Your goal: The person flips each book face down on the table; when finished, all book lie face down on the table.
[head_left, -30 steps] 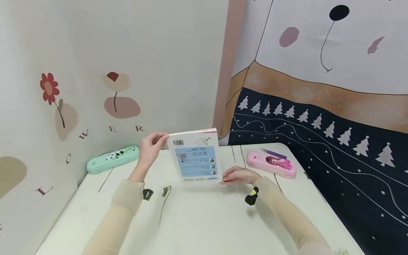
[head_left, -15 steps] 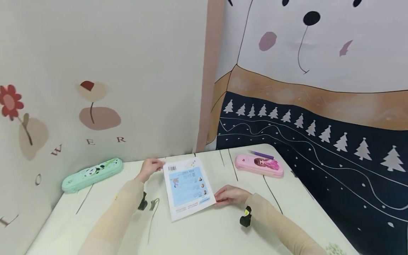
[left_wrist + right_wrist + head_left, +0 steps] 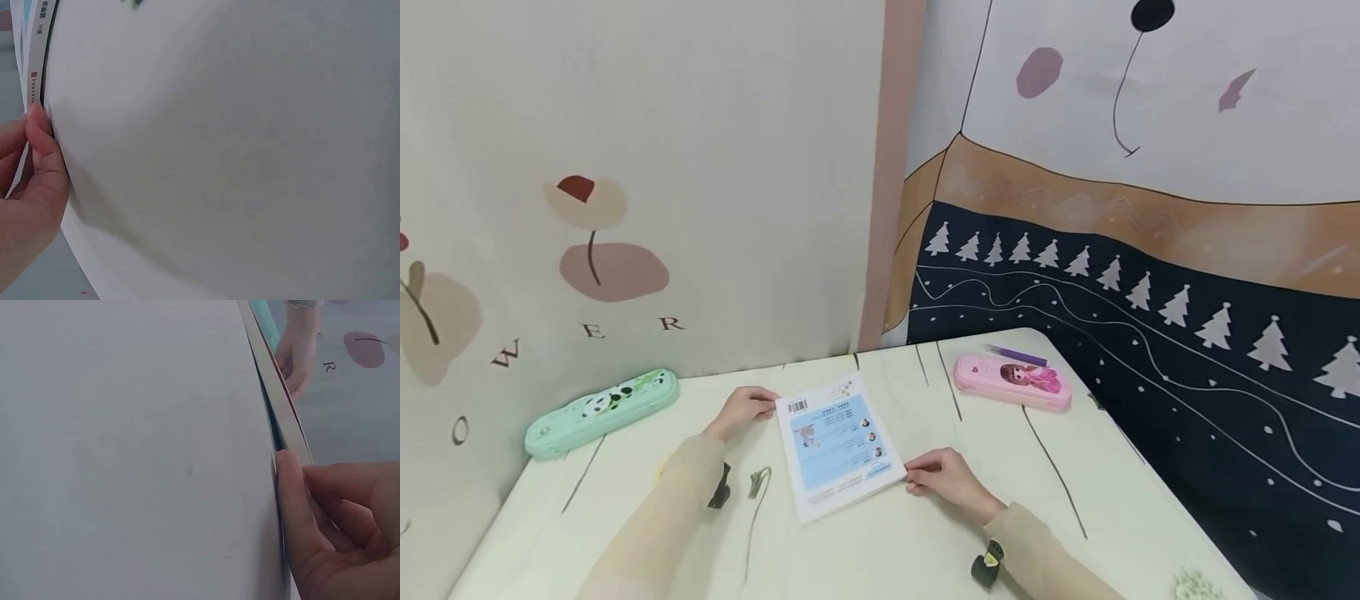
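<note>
A book with a white and blue back cover and a barcode lies nearly flat on the white table, turned slightly. My left hand pinches its far left corner. The left wrist view shows that thumb and fingers at the printed spine. At the near right corner, my right hand pinches the edge between thumb and fingers. In the right wrist view the page edge runs up from these fingertips, with a thin dark gap under part of the book.
A green panda pencil case stands back left against the curtain. Back right are a pink pencil case and a purple pen. A thin cord lies left of the book on the table.
The book has gone from tilted up in both hands down to the table, back cover upward. Both hands came down with it and stay at its corners. The head view has shifted.
</note>
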A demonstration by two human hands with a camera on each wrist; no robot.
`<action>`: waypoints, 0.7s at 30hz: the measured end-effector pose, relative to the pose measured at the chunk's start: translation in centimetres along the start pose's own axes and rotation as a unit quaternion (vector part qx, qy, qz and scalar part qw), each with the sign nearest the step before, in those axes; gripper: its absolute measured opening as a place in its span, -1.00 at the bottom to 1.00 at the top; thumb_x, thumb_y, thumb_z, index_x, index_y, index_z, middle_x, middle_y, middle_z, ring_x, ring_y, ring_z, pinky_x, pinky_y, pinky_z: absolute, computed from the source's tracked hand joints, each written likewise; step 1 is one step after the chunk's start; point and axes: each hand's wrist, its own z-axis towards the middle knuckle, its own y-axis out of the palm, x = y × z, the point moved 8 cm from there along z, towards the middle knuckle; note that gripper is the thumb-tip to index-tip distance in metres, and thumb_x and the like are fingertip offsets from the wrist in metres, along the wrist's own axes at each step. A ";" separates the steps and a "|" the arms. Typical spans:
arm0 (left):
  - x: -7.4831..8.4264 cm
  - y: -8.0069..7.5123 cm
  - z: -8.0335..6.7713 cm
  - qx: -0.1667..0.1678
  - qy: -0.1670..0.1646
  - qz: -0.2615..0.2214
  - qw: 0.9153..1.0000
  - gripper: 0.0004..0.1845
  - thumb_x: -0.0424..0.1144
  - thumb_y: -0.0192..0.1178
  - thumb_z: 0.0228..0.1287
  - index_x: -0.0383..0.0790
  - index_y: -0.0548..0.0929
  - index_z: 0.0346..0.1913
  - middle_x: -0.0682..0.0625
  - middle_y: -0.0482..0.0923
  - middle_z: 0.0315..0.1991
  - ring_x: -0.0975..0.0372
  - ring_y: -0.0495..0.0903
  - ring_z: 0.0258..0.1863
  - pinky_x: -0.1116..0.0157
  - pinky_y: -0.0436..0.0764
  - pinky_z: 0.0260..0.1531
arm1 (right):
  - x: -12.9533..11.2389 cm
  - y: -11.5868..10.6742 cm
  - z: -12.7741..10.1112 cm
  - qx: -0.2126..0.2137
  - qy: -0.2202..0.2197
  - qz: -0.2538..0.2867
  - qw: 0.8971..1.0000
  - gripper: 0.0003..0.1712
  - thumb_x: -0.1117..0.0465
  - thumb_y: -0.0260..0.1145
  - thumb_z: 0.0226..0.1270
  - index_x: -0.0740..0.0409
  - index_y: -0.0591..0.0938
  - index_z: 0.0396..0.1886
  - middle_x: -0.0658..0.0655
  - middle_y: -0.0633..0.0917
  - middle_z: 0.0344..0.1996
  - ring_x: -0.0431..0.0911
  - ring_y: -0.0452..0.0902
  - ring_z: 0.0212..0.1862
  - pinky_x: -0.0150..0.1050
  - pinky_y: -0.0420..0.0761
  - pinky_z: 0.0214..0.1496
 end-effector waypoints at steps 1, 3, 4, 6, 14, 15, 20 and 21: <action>0.1 0.0 0.1 0.002 0.000 -0.003 1.000 -0.75 -0.46 0.05 0.21 -0.60 0.52 -0.10 -0.35 0.58 -0.20 0.35 0.55 -0.42 0.45 0.56 -0.36 | 0.1 -0.1 0.1 0.004 0.000 -0.007 1.000 -0.74 0.39 0.23 0.16 0.50 0.58 -0.17 0.37 0.67 -0.36 -0.06 0.66 -0.39 -0.32 0.64 -0.31; 0.0 0.0 0.3 0.012 -0.005 -0.005 1.000 -0.76 -0.47 0.06 0.20 -0.57 0.54 -0.12 -0.32 0.59 -0.21 0.33 0.56 -0.42 0.45 0.57 -0.37 | 0.4 -0.3 0.3 0.008 0.002 -0.018 1.000 -0.74 0.39 0.24 0.15 0.48 0.59 -0.18 0.34 0.68 -0.37 -0.09 0.65 -0.41 -0.33 0.64 -0.33; 0.0 -0.1 0.3 0.016 -0.002 0.004 1.000 -0.77 -0.46 0.06 0.20 -0.57 0.55 -0.13 -0.32 0.59 -0.22 0.31 0.56 -0.42 0.44 0.56 -0.38 | 0.5 -0.2 0.4 0.008 0.002 -0.021 1.000 -0.75 0.39 0.24 0.15 0.48 0.60 -0.18 0.33 0.68 -0.38 -0.10 0.65 -0.42 -0.33 0.64 -0.34; -0.3 -0.3 0.3 0.031 0.004 0.031 0.999 -0.78 -0.45 0.07 0.18 -0.53 0.58 -0.16 -0.30 0.60 -0.24 0.25 0.56 -0.38 0.40 0.54 -0.38 | 0.7 -0.1 0.5 0.009 0.004 -0.029 1.000 -0.76 0.39 0.25 0.14 0.46 0.61 -0.20 0.32 0.68 -0.39 -0.12 0.64 -0.44 -0.34 0.64 -0.36; -1.3 -0.9 0.5 0.068 0.007 0.092 0.993 -0.84 -0.38 0.12 0.17 -0.34 0.66 -0.24 -0.22 0.61 -0.16 -0.02 0.51 -0.07 0.13 0.44 -0.07 | 0.7 0.1 0.9 0.020 -0.010 -0.071 0.997 -0.81 0.42 0.26 0.08 0.42 0.63 -0.27 0.23 0.68 -0.47 -0.19 0.61 -0.51 -0.41 0.60 -0.45; -1.3 -0.8 0.6 0.068 0.009 0.091 0.994 -0.84 -0.39 0.12 0.16 -0.34 0.66 -0.24 -0.23 0.61 -0.16 -0.03 0.50 -0.06 0.10 0.43 -0.05 | 0.7 0.1 1.0 0.022 -0.013 -0.079 0.997 -0.81 0.43 0.26 0.08 0.42 0.64 -0.28 0.21 0.68 -0.48 -0.20 0.60 -0.51 -0.42 0.60 -0.46; -1.1 -0.5 0.7 0.069 0.011 0.091 0.993 -0.85 -0.38 0.13 0.15 -0.33 0.66 -0.25 -0.22 0.61 -0.18 -0.02 0.52 -0.11 0.12 0.44 -0.09 | -0.1 -0.1 1.0 0.040 -0.043 -0.174 0.983 -0.81 0.41 0.30 -0.02 0.32 0.67 -0.33 0.09 0.67 -0.51 -0.30 0.50 -0.51 -0.47 0.53 -0.46; -1.1 -0.5 0.8 0.071 0.008 0.088 0.994 -0.85 -0.38 0.13 0.15 -0.32 0.66 -0.24 -0.21 0.61 -0.17 0.00 0.52 -0.10 0.13 0.44 -0.08 | -0.3 -0.1 1.0 0.045 -0.050 -0.193 0.979 -0.81 0.40 0.32 -0.04 0.31 0.68 -0.34 0.07 0.67 -0.51 -0.32 0.48 -0.50 -0.48 0.50 -0.46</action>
